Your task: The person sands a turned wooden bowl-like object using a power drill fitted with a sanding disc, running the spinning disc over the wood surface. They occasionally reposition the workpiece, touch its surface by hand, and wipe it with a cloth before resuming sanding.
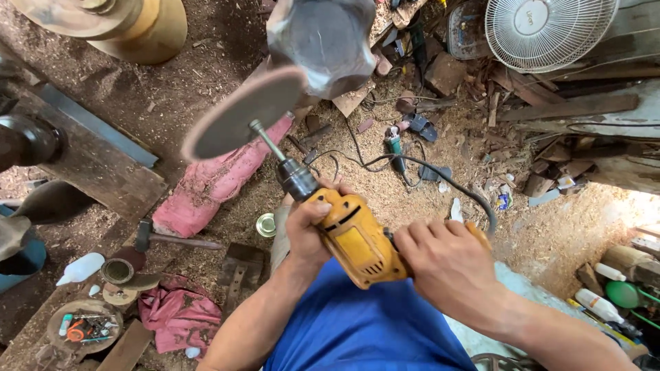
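I hold a yellow electric drill (357, 240) in both hands. My left hand (307, 230) grips its front body just behind the dark chuck (295, 177). My right hand (450, 264) wraps the rear handle. A round sanding disc (240, 113) on a thin shaft sticks out of the chuck, up and to the left. The disc's upper edge meets a grey wooden piece (323, 41) at the top centre. The drill's black cord (447, 182) trails off to the right over the sawdust.
Sawdust covers the floor. A pink cloth-wrapped bundle (213, 182), a hammer (168, 237), a white bottle (81, 268) and sanding discs (120, 275) lie left. A white fan (546, 27) and timber scraps (570, 106) stand at upper right. A turned wooden vase (130, 27) is upper left.
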